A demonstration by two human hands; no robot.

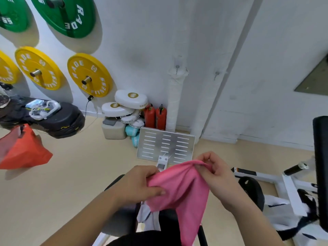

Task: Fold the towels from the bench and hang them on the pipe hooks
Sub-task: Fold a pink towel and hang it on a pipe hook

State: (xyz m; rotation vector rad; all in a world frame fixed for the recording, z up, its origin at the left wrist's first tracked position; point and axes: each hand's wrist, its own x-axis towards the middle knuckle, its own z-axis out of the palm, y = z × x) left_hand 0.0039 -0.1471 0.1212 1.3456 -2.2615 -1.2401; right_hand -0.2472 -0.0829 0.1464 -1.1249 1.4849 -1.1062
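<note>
One bunched pink towel (pixel 181 192) droops, pinched by left hand (pixel 140 185) and right hand (pixel 218 176).

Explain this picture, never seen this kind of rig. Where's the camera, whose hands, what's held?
There is no machine here: a person works with bare hands. The single picture comes from a wide-angle camera worn on their head, looking forward and down, which is why straight lines bend towards the edges.

The left hand and right hand both grip a pink towel, with the right hand pinching its upper edge. The rest of the towel hangs down in front of the person. Below it a pale cloth shows, partly hidden.

Ahead, two white wrapped pipes run up the wall, each with a small hook. Nothing hangs on either hook.

Around them are yellow weight plates on wall pegs, two red fire extinguishers, and a slotted metal plate near the floor.
</note>
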